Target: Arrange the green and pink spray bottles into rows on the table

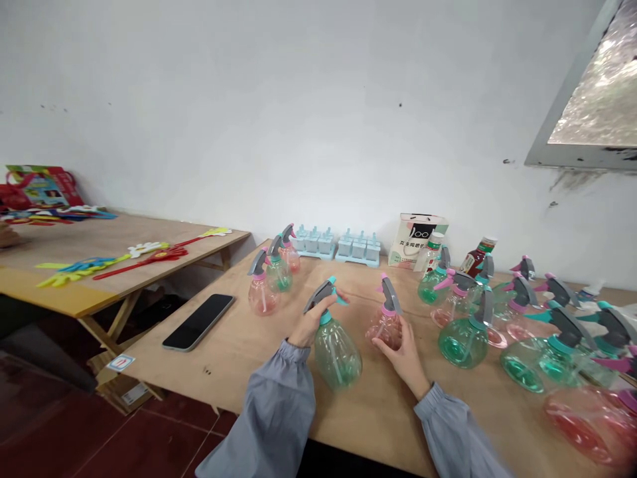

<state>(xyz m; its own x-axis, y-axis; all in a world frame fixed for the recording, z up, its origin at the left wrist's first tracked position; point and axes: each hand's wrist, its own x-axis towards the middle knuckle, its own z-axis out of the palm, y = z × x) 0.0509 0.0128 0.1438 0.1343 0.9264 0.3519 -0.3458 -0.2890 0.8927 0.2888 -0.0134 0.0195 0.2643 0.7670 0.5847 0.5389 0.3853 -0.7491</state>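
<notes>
My left hand [314, 320] is wrapped round the grey and teal trigger head of a green spray bottle [338, 358], which tilts slightly near the table's front edge. To its right, my right hand [402, 348] grips the round body of a pink spray bottle [384, 326] from the side, its grey and pink head pointing up. Beyond my left hand stand another pink spray bottle [262, 297] and a green one [279, 273], with a further pink one behind them. Several green and pink spray bottles [462, 342] crowd the table to the right of my right hand.
A black-screened phone [199, 323] lies at the left of the wooden table [229, 372]. Light-blue popsicle moulds [358, 249], a printed carton [415, 240] and a dark red bottle [478, 257] stand by the wall. Colourful hand-shaped clappers [144, 261] lie on the left-hand table.
</notes>
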